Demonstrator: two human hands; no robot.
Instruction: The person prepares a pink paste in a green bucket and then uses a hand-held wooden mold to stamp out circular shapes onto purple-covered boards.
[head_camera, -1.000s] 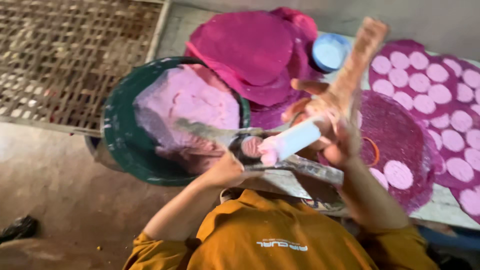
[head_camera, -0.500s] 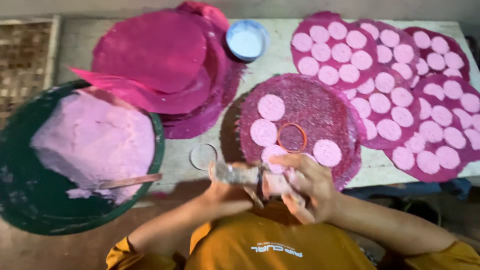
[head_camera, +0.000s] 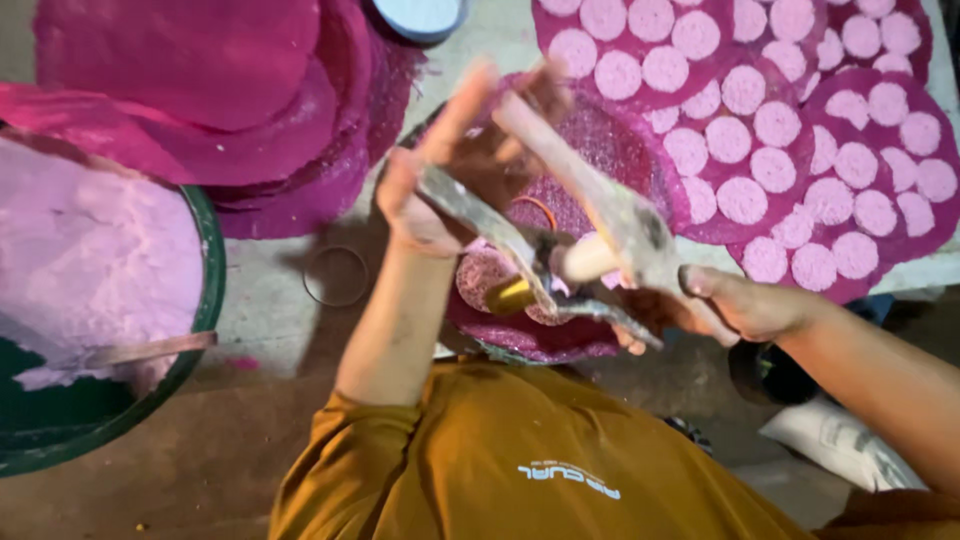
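I hold a wooden two-armed press (head_camera: 600, 235) raised above a magenta round mat (head_camera: 600, 150). My left hand (head_camera: 440, 175) grips the upper end of one arm. The lower end of the other arm is in my right hand (head_camera: 735, 305). The arms are spread apart in a V. A pale cylinder (head_camera: 585, 258) sits between them near the hinge, and a small yellow piece (head_camera: 510, 295) shows below it. An orange ring (head_camera: 540, 210) lies on the mat under the tool. Pink dough (head_camera: 90, 250) fills a green basin (head_camera: 210, 300) at the left.
A wooden stick (head_camera: 150, 350) leans in the basin. Stacked bare magenta mats (head_camera: 200, 90) lie at the top left, with a pale blue bowl (head_camera: 420, 15) behind them. Mats covered with several pink discs (head_camera: 800, 150) fill the right. A thin ring (head_camera: 335, 275) lies on the table.
Both hands were low at the mat's near edge with the press closed. They have now lifted it and spread its arms. The view has moved closer.
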